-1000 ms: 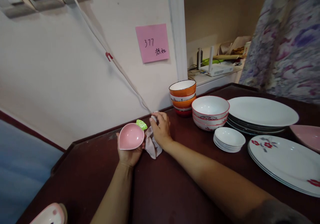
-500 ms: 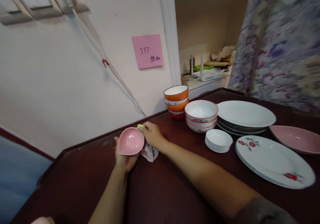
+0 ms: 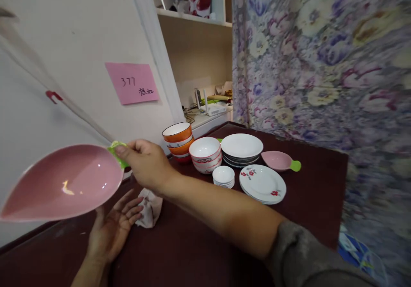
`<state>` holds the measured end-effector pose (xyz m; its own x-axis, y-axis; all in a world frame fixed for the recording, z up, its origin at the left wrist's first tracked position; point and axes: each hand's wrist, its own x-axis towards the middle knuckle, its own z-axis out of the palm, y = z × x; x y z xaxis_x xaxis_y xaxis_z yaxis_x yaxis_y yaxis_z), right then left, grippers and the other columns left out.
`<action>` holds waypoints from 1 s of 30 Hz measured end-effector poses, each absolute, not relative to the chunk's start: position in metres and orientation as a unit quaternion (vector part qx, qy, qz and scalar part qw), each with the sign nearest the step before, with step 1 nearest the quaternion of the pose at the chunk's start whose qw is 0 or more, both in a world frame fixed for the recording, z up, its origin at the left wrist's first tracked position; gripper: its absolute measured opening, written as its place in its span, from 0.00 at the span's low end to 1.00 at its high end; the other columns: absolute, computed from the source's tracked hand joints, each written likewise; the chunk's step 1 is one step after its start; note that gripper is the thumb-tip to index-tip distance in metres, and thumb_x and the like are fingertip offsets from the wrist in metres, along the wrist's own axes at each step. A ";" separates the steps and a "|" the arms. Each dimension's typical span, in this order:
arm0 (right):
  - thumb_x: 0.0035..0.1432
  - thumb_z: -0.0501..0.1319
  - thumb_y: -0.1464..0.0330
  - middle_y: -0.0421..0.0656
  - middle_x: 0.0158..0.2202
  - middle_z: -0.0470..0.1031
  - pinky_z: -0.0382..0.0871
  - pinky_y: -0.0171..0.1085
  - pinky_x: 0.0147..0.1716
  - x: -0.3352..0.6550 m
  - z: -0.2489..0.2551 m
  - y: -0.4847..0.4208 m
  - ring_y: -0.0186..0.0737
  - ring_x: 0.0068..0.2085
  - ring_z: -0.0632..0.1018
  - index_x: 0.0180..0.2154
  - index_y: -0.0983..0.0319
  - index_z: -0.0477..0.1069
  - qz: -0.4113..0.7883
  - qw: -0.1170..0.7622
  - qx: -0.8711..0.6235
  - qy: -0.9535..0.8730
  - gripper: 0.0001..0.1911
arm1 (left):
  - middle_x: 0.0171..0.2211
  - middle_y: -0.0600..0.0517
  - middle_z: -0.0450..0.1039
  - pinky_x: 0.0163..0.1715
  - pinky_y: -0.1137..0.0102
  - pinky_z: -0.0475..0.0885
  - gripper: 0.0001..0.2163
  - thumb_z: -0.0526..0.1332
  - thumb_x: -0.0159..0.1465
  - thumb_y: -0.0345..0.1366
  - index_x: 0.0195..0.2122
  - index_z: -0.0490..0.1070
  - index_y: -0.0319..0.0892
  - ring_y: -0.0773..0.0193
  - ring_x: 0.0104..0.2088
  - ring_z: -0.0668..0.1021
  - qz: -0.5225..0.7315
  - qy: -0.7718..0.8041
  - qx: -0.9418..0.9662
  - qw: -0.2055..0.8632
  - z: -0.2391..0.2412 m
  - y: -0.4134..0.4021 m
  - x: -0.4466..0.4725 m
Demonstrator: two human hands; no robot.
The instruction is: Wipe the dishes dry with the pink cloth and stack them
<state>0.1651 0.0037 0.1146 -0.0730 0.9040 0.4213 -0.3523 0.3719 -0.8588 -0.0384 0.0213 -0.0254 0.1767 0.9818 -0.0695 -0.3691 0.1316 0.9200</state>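
Note:
My right hand (image 3: 144, 163) pinches the green leaf-shaped handle of a pink peach-shaped dish (image 3: 64, 182) and holds it lifted above the dark red table (image 3: 199, 244), close to the camera at the left. Beneath the dish my left hand (image 3: 112, 227) lies palm up with its fingers spread, holding nothing. A crumpled pale cloth (image 3: 149, 208) rests on the table just right of the left hand's fingertips.
Further back stand stacked orange bowls (image 3: 177, 135), white red-rimmed bowls (image 3: 205, 152), small white saucers (image 3: 224, 176), white plates (image 3: 241, 146), flowered plates (image 3: 262, 184) and a second pink dish (image 3: 279, 160). A floral curtain (image 3: 321, 64) hangs at the right. A pink note (image 3: 132, 82) is on the wall.
The right hand left the cloth, took the pink dish by its green handle and lifted it toward the camera. The left hand let go of the dish and opened. The view swung right.

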 end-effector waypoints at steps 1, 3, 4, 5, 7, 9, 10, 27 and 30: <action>0.58 0.59 0.56 0.34 0.23 0.67 0.62 0.28 0.22 0.180 0.121 0.000 0.29 0.23 0.67 0.30 0.60 0.66 0.510 0.630 -0.245 -0.532 0.14 | 0.46 0.36 0.75 0.36 0.58 0.77 0.40 0.61 0.48 0.64 0.54 0.70 0.38 0.48 0.40 0.78 0.517 0.381 0.414 0.645 -0.025 0.021 -0.039; 0.57 0.60 0.57 0.34 0.23 0.66 0.60 0.27 0.19 0.217 0.129 -0.009 0.27 0.22 0.67 0.31 0.61 0.65 0.513 0.645 -0.236 -0.515 0.14 | 0.47 0.36 0.75 0.37 0.59 0.78 0.40 0.61 0.48 0.64 0.55 0.69 0.38 0.48 0.40 0.78 0.513 0.388 0.413 0.644 -0.024 0.021 -0.039; 0.56 0.61 0.57 0.34 0.24 0.66 0.60 0.26 0.19 0.239 0.130 -0.014 0.26 0.22 0.66 0.31 0.61 0.66 0.504 0.660 -0.240 -0.502 0.14 | 0.47 0.36 0.75 0.37 0.60 0.78 0.39 0.60 0.49 0.63 0.55 0.69 0.39 0.49 0.40 0.78 0.512 0.392 0.406 0.648 -0.024 0.021 -0.039; 0.54 0.63 0.56 0.34 0.24 0.66 0.59 0.26 0.18 0.264 0.128 -0.020 0.26 0.21 0.66 0.31 0.61 0.66 0.491 0.679 -0.249 -0.486 0.15 | 0.47 0.37 0.75 0.37 0.60 0.78 0.38 0.60 0.50 0.63 0.56 0.69 0.40 0.50 0.40 0.78 0.510 0.397 0.397 0.652 -0.023 0.021 -0.039; 0.48 0.67 0.57 0.33 0.23 0.67 0.56 0.26 0.14 0.317 0.121 -0.033 0.26 0.19 0.64 0.31 0.62 0.67 0.444 0.724 -0.289 -0.442 0.17 | 0.48 0.38 0.75 0.38 0.61 0.78 0.37 0.58 0.53 0.62 0.56 0.68 0.41 0.50 0.41 0.78 0.510 0.411 0.374 0.657 -0.023 0.021 -0.039; 0.46 0.69 0.59 0.32 0.20 0.65 0.56 0.27 0.13 0.372 0.109 -0.049 0.25 0.17 0.62 0.30 0.62 0.67 0.378 0.770 -0.342 -0.384 0.17 | 0.48 0.39 0.76 0.38 0.62 0.78 0.36 0.56 0.54 0.62 0.56 0.68 0.42 0.51 0.42 0.78 0.515 0.426 0.358 0.651 -0.022 0.022 -0.038; 0.46 0.69 0.60 0.32 0.19 0.63 0.57 0.27 0.13 0.399 0.101 -0.058 0.25 0.16 0.61 0.29 0.61 0.66 0.349 0.787 -0.366 -0.353 0.16 | 0.48 0.40 0.76 0.38 0.63 0.78 0.36 0.56 0.54 0.62 0.56 0.69 0.42 0.51 0.42 0.78 0.518 0.434 0.352 0.647 -0.022 0.023 -0.037; 0.52 0.61 0.66 0.36 0.17 0.63 0.58 0.29 0.12 0.536 -0.014 -0.114 0.29 0.16 0.63 0.29 0.61 0.70 0.176 0.743 -0.610 -0.211 0.05 | 0.41 0.51 0.80 0.32 0.69 0.79 0.26 0.58 0.52 0.61 0.46 0.74 0.50 0.52 0.45 0.76 0.512 0.504 0.366 0.591 -0.028 0.035 -0.035; 0.53 0.60 0.68 0.35 0.17 0.64 0.59 0.29 0.13 0.532 -0.018 -0.106 0.30 0.16 0.64 0.31 0.61 0.70 0.180 0.731 -0.629 -0.193 0.04 | 0.42 0.49 0.80 0.32 0.69 0.79 0.26 0.59 0.52 0.60 0.46 0.75 0.49 0.55 0.40 0.77 0.516 0.499 0.355 0.599 -0.027 0.034 -0.035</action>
